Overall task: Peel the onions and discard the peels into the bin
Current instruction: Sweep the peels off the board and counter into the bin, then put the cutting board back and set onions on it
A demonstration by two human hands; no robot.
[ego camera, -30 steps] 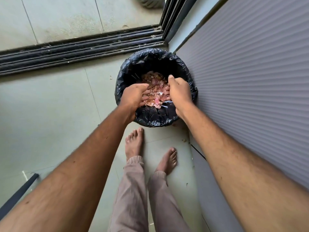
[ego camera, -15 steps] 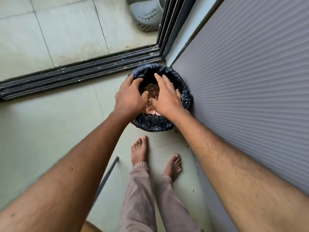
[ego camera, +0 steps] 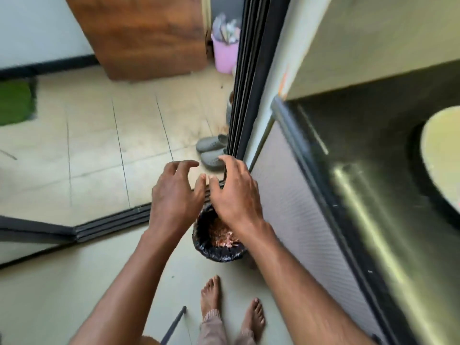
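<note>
Nearest the camera, two bare feet (ego camera: 231, 310) in beige trouser cuffs are noted on the pale green floor tiles (ego camera: 62, 295), just short of the bin. The small round bin lined with a black plastic bag (ego camera: 219, 253) is found on the floor against the grey ribbed cabinet front (ego camera: 306, 220); a heap of reddish-pink onion peels (ego camera: 222, 236) is seen lying inside it.

Above the bin, the left hand (ego camera: 175, 195) and the right hand (ego camera: 235, 195) are held side by side, palms down. The fingers of both are spread and loosely bent, and nothing is seen held in either.

The discarding step is judged complete for this batch. The next move is judged to call for a turn towards the dark polished tabletop (ego camera: 373, 170) on the right. No unpeeled onions are visible.

Further off, grey clogs (ego camera: 211, 150) and a pink bucket (ego camera: 225, 56) are noted beyond the black sliding-door track (ego camera: 112, 220).
</note>
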